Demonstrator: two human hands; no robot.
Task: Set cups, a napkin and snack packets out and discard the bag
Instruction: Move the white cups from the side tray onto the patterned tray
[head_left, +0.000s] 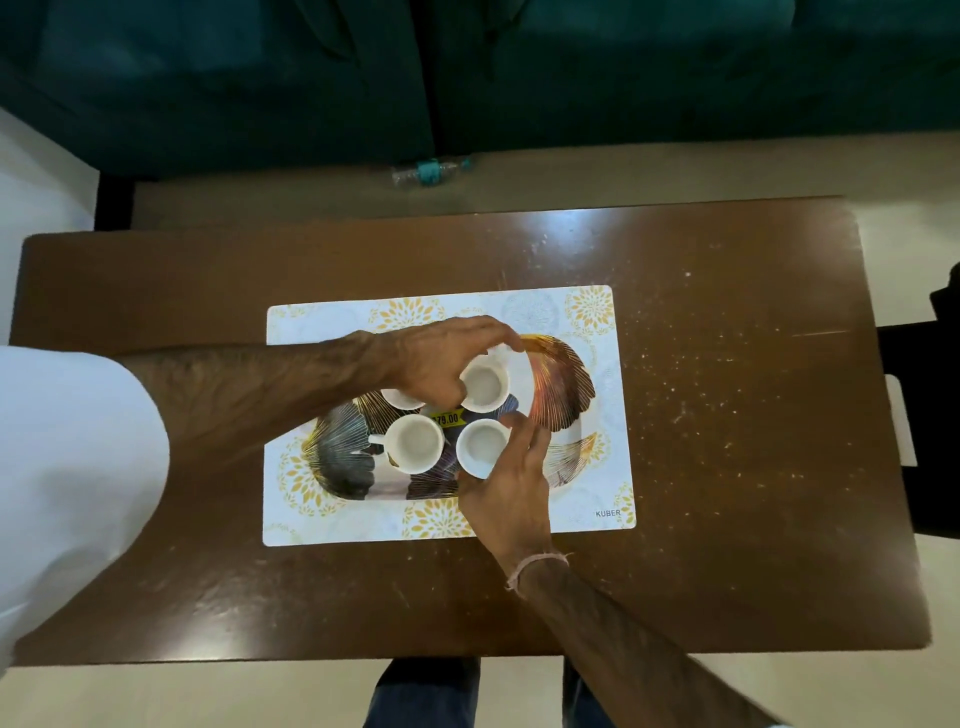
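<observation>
Right now I am gripping the far right cup (484, 385) with my left hand (441, 358), fingers curled around its rim, while my right hand (511, 480) is closing thumb and fingers on the near right cup (480, 447). Four white cups are sitting clustered on a patterned tray (563, 384), which is lying on a placemat (592, 312) mid-worktop (727, 415); the near left cup (414, 442) and far left cup (401, 399) are standing untouched.

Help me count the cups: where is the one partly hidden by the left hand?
In the head view it sits at the tray's far left, under the left hand, beside the far-right cup and behind the near-left cup.
</observation>
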